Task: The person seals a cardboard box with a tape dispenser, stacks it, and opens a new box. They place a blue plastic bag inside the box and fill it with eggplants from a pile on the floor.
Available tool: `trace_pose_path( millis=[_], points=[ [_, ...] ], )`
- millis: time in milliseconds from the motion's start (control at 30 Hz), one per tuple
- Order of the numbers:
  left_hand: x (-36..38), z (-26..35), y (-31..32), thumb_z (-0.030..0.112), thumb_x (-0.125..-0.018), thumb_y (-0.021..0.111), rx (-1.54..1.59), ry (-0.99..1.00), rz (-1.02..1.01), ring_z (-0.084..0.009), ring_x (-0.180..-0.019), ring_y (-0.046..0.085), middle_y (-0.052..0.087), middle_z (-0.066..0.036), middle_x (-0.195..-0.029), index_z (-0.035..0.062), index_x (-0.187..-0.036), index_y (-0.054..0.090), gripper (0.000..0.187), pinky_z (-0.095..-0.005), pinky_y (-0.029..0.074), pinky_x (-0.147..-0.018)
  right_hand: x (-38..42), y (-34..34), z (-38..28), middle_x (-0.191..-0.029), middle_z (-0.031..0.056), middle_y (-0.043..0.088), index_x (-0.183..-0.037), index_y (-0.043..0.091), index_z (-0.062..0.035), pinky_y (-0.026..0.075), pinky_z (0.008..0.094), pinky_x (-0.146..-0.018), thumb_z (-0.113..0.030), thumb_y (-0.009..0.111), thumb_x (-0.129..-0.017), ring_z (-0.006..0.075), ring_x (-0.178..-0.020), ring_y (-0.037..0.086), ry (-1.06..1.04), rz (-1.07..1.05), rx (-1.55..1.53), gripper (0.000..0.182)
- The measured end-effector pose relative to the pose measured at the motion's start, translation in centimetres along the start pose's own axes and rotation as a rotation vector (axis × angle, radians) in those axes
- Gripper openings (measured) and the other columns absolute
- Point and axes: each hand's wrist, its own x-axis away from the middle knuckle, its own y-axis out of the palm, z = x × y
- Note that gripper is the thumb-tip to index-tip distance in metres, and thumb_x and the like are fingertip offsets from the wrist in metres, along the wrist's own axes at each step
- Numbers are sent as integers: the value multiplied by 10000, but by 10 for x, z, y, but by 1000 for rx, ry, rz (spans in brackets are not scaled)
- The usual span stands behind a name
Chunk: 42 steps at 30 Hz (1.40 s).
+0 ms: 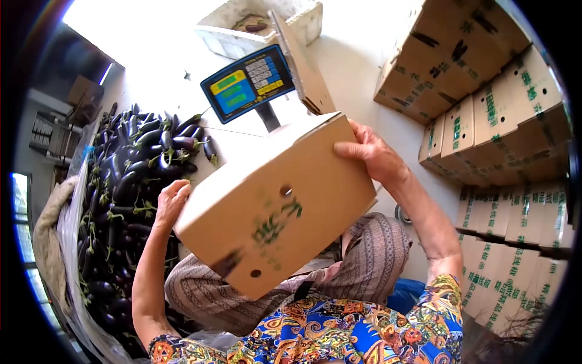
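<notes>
Cardboard box [315,212] is what you have in your hands, in the middle of the frame, tipped so its right end sits higher up the frame than its left. Your right hand [379,159] is clamped on the upper right corner: the thumb lies flat on the side facing you and the other fingers go round the back. That pinch probably stops the box from slipping. Your left hand [171,203] is at the left end, with the fingers bent. The box hides some of them, so I cannot tell how tight they are. One hand at each end likely keeps the box from swinging.

You hold it over your folded legs [382,258], maybe because that is an easy place to reach. Just past it, a scale display [248,85] on a post [267,115] leans toward you, which should make it easy to read. I cannot tell if the box touches the scale.

Eggplants [124,185] lie in a big pile at the left, perhaps to be close to you. A plastic sheet [76,255] runs along their outer side. At the top, a foam box [221,41] stands on the floor [351,57]. Printed cartons [515,118] are stacked at the right, maybe to save room.
</notes>
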Motion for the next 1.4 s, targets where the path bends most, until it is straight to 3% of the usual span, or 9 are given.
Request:
trace_pose_path(
  millis=[100,233,433,633,767,1033,1100,1233,1400],
  points=[
    [13,49,-3,245,-878,651,322,-195,53,-117,-766,598,645,-19,-844,35,-990,688,241,-267,493,-708,19,78,-17,-919,71,687,-1069,605,-41,542,310,-782,-80,719,-852,161,-869,669,-159,-162,672,248],
    [45,127,27,479,-934,582,560,-159,-137,-261,-1187,551,538,-125,-1347,64,-1408,453,644,-409,493,-916,55,157,41,-827,120,619,-957,560,-55,554,438,-678,-63,645,-768,315,-797,656,-363,-363,1588,207],
    [33,94,143,425,-927,623,525,-132,-82,-280,-1103,572,594,-173,-1231,13,-1400,418,660,-406,454,-949,71,156,114,-902,132,624,-956,594,-55,530,452,-751,-248,673,-849,317,-894,644,-108,-532,1436,234],
    [41,114,135,405,-908,545,259,-187,-10,-450,-1097,563,630,-245,-1147,71,-1194,583,442,-506,447,-941,36,98,92,-1218,245,593,-1121,635,4,444,448,-988,-443,725,-823,392,-1100,572,-522,706,1944,545],
    [37,105,140,380,-897,575,244,-169,40,-361,-992,622,672,-236,-1022,-1,-1165,604,466,-441,478,-857,1,8,111,-927,246,682,-1146,590,59,531,422,-847,-574,628,-871,385,-892,663,337,852,1264,691],
    [45,61,113,303,-971,583,1212,-292,-250,-217,-925,640,675,-86,-1046,4,-1214,603,385,-372,527,-832,44,-69,131,-1383,212,517,-1394,428,75,401,384,-1053,-564,538,-942,296,-1265,500,294,567,365,790],
    [36,36,134,339,-976,572,1189,-381,-154,-202,-1029,622,661,-107,-1099,14,-1248,586,424,-379,516,-882,35,-95,176,-1281,129,611,-1341,522,36,404,323,-1024,-502,491,-992,234,-1184,551,-90,590,591,642],
    [38,30,191,501,-996,433,215,-245,287,-494,-1168,501,567,-321,-1224,-48,-1338,477,648,-472,394,-1000,22,-97,186,-1394,229,493,-1431,417,-91,385,458,-1053,-506,463,-972,422,-1295,450,187,867,1127,621],
    [12,-4,302,421,-1054,335,634,-365,102,-300,-1348,400,477,-204,-1418,-17,-1412,437,575,-356,292,-1122,4,-112,271,-1336,214,529,-1380,470,-66,366,432,-1073,-375,446,-1001,366,-1302,440,-31,710,1230,489]
  ],
)
